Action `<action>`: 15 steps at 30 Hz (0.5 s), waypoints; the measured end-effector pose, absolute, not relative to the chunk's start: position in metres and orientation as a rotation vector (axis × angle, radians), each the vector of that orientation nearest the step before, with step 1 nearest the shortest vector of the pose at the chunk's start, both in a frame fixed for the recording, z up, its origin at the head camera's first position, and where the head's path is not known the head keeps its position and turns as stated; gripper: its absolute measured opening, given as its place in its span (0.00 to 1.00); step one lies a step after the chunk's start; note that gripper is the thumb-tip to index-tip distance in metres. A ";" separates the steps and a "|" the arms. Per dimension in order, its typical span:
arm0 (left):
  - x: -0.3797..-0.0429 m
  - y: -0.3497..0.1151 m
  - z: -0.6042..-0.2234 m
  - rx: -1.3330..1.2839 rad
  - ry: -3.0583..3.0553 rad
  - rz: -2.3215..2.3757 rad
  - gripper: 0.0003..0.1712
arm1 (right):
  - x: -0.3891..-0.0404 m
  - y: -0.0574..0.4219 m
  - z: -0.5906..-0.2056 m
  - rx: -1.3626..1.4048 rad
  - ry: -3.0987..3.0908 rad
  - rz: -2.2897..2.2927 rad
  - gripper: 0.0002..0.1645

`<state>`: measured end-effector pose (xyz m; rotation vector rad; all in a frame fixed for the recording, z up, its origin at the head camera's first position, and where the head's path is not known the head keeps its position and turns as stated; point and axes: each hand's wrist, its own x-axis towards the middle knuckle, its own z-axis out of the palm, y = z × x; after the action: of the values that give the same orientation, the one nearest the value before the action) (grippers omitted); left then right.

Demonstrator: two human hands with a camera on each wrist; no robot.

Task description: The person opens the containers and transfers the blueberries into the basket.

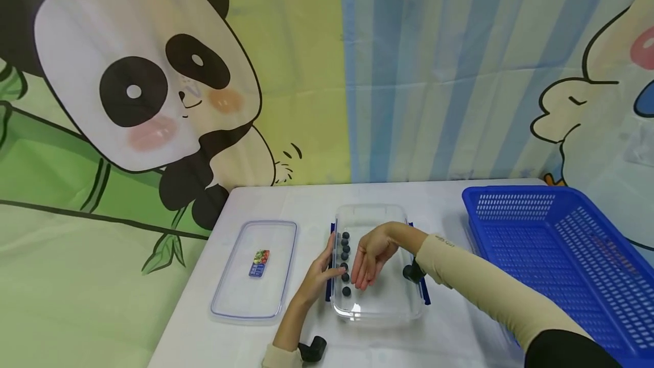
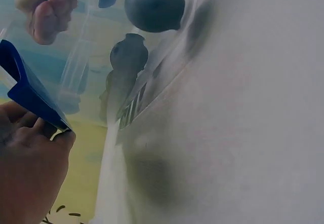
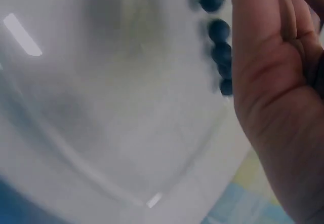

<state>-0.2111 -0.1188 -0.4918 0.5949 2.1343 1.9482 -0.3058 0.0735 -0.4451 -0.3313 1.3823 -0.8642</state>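
A clear plastic box (image 1: 380, 300) without its lid lies on the white table, blue latches hanging at its sides. Several blueberries (image 1: 345, 249) line up along its left inner wall. My left hand (image 1: 318, 277) grips that left wall, thumb over the rim and the other fingers outside. In the left wrist view those fingers (image 2: 30, 127) curl beside a blue latch (image 2: 38, 89). Over the box floor, my right hand (image 1: 375, 254) points its fairly straight fingers down beside the berry row, and nothing shows held in it. In the right wrist view its palm partly hides the blueberries (image 3: 219, 31).
The clear lid (image 1: 240, 294), with a colourful label (image 1: 259, 263), lies flat left of the box. A large blue plastic basket (image 1: 516, 209) stands to the right. Behind the table hangs a printed curtain (image 1: 409, 72).
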 end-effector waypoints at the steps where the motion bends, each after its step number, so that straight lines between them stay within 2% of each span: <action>1: -0.212 -0.120 -0.493 0.608 2.122 1.953 0.42 | -0.305 0.070 -0.451 -0.320 1.376 -0.854 0.19; 5: -0.216 -0.123 -0.495 0.639 2.104 1.962 0.38 | -0.301 0.060 -0.469 -0.288 1.377 -0.849 0.17; 15: -0.215 -0.125 -0.500 0.610 2.071 1.983 0.38 | -0.286 0.050 -0.504 -0.225 1.338 -0.867 0.17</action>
<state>-0.2147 -0.1247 -0.5003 0.6095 2.0711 1.9830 -0.2864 0.0503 -0.5035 -0.2246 1.3375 -0.8672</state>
